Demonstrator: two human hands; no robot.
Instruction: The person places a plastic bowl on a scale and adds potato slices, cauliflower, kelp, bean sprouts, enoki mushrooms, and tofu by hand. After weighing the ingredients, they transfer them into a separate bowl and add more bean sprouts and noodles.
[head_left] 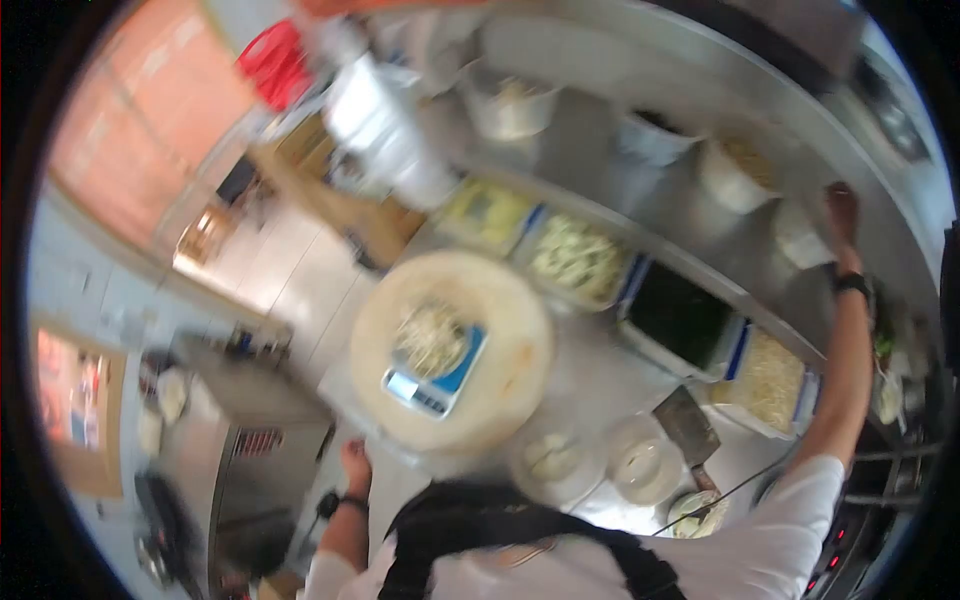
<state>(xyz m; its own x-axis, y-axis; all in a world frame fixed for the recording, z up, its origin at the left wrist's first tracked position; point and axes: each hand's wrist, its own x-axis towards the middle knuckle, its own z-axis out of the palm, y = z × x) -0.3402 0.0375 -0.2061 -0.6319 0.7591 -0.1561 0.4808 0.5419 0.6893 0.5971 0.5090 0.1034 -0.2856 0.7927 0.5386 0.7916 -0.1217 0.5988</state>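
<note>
My right hand [842, 215] is stretched far out to the right, over the steel shelf beside a white tub [800, 238]. Its fingers are blurred, and whatever they may touch is not clear. My left hand [355, 463] hangs low near the board's lower left edge; its fingers are too small and blurred to read. On the round chopping board [510, 320] lies a blue and white digital scale [432, 402]. A heap of pale shredded food [432, 340], resembling bean sprouts, rests on the scale.
Bins of cut pale food [575, 262], dark green food [677, 315] and pale shreds [765, 375] line the counter. Tubs [735, 180] stand on the shelf behind. A cleaver [687, 424] lies near two bowls [642, 462]. A steel cabinet [265, 400] is at left.
</note>
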